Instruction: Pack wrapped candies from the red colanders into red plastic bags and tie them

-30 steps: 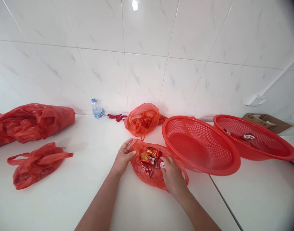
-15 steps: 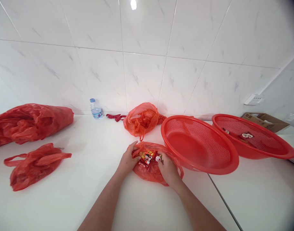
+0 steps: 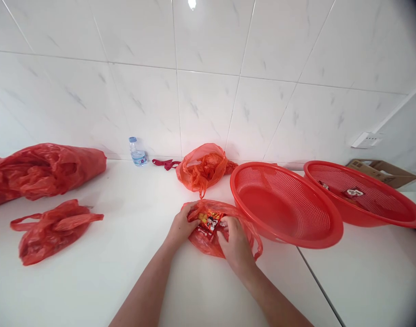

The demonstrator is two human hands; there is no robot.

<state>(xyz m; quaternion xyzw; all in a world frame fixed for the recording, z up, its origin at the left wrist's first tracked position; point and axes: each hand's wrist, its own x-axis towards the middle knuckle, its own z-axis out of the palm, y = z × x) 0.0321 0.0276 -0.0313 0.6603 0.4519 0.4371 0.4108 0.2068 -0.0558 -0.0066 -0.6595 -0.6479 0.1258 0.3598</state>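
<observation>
A thin red plastic bag lies on the white table with its mouth spread open. Inside, a red and yellow snack packet with cartoon figures shows face up. My left hand grips the bag's left rim, fingers outside, with its thumb over the edge by the packet. My right hand reaches into the right side of the mouth. Its fingers are curled at the packet's right edge, and what lies under them is hidden.
Right of the bag stands a red perforated basket; beyond it, a second basket holds a few packets. Behind lies a crumpled red bag. A water bottle is near the wall. More red bags are at left; a cardboard box at far right.
My right hand has shifted slightly and curled, covering the round white mark seen beside the cartoon packet earlier. My left hand still grips the rim. The whole view has shifted a little.
</observation>
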